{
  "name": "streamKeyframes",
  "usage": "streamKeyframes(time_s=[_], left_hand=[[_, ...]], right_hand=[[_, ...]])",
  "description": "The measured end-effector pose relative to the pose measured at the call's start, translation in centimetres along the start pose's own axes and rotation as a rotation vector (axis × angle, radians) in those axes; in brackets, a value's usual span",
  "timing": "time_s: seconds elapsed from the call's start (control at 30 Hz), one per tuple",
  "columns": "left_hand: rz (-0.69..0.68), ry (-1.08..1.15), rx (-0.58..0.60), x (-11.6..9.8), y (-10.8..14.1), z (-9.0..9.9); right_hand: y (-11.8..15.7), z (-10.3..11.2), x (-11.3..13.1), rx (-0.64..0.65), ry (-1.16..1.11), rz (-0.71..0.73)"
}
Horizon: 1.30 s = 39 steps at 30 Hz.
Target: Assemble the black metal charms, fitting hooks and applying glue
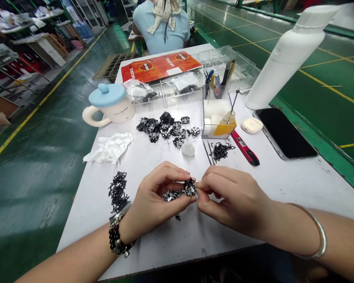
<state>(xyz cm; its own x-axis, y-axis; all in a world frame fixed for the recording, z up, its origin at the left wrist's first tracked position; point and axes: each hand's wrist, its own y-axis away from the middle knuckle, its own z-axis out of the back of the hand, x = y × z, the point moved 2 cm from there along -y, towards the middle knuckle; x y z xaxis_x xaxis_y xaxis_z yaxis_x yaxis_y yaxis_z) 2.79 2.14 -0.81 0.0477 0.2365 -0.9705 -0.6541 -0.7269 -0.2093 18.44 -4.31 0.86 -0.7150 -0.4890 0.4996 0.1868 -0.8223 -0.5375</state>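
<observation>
Our left hand (157, 198) grips a small, angular, shiny black-and-silver part (190, 188), nearer us than the clear rectangular plastic box (210, 135); our right hand (236, 196) pinches at the part's edge, on what exactly we cannot tell

"CHIIKAWA" on mug (118, 113), "CUSTOM" on sheet (161, 67)

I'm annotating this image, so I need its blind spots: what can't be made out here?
Head view: whatever the right hand may pinch beside the dark part, hidden by its fingers.
Head view: some of the loose parts, covered by the left hand.
Head view: how many black hooks, too small and tangled.
Head view: hands of the person ahead, hidden by their body.
</observation>
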Motion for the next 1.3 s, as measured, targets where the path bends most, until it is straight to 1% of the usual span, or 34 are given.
streamKeyframes(time_s=[0.07, 0.23, 0.3, 0.43, 0.53, 0.63, 0.77, 0.9, 1.03, 1.17, 1.3], left_hand=[[0.005, 0.014, 0.004, -0.01, -0.06, -0.01], [0.105, 0.118, 0.029, 0.15, -0.27, -0.11], [0.112, 0.118, 0.033, 0.21, -0.23, -0.11], [0.033, 0.002, 0.037, 0.26, 0.02, 0.03], [-0.031, -0.061, 0.038, 0.26, 0.1, 0.13], [-0.051, -0.067, 0.034, 0.23, 0.06, 0.12], [-0.063, -0.067, 0.027, 0.2, 0.03, 0.02], [-0.078, -0.08, 0.034, 0.22, 0.15, -0.03], [-0.123, -0.157, 0.037, 0.15, 0.31, -0.03], [-0.165, -0.241, 0.034, 0.13, 0.31, -0.1], [-0.165, -0.24, 0.046, 0.1, 0.25, -0.08]], right_hand=[[0.11, 0.01, 0.03, 0.011, 0.016, 0.003], [0.27, 0.06, 0.15, 0.022, 0.018, 0.012], [0.26, 0.01, 0.18, 0.025, 0.034, 0.013], [0.15, -0.16, 0.13, 0.042, 0.07, 0.008], [0.03, -0.11, 0.0, 0.026, 0.01, -0.028], [-0.11, 0.12, -0.15, -0.006, -0.063, -0.064], [-0.26, 0.29, -0.25, -0.021, -0.104, -0.071], [-0.21, 0.15, -0.35, -0.008, -0.118, -0.086], [-0.09, -0.08, -0.38, 0.01, -0.108, -0.107], [-0.12, -0.26, -0.3, 0.057, -0.049, -0.083], [-0.22, -0.21, -0.35, 0.09, -0.015, -0.059]])
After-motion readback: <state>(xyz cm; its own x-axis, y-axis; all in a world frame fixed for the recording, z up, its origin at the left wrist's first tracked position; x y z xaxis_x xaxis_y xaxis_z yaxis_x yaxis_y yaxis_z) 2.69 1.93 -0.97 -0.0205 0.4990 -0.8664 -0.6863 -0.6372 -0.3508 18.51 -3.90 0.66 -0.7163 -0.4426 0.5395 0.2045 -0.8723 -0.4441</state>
